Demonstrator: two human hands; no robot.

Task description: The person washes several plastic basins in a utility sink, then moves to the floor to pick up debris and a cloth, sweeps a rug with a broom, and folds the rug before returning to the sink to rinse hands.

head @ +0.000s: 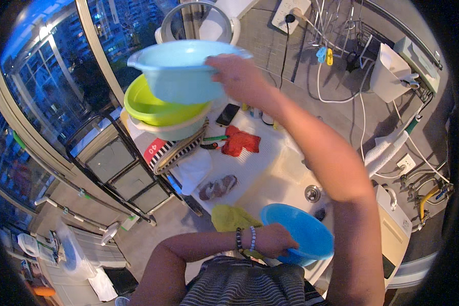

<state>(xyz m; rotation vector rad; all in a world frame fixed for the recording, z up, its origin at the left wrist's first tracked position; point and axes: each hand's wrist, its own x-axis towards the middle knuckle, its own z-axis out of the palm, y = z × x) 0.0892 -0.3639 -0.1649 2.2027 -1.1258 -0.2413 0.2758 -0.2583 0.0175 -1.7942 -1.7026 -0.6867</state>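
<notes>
My right hand [237, 72] grips the rim of a light blue plastic basin [183, 82], held up at the far side of the sink counter. Just below it a lime green basin [153, 109] sits in a pale basin [176, 132], partly covered from above. Close to my body, my left hand [277, 241] grasps the near rim of a tilted blue plastic basin [310, 229]. Two bead bracelets [246, 238] circle that wrist. A yellow-green cloth [233, 218] lies by the left forearm. Between the hands a dark, soapy-looking item [218, 187] rests on the ribbed washboard surface [260, 168].
Folded striped textiles [168, 157] lie under the basin stack. Beyond the washboard are a red cloth [241, 141], a smartphone [228, 114] and green-handled scissors or a similar tool [214, 138]. A metal drain [312, 193] is at right. A black-framed rack [114, 160] stands left.
</notes>
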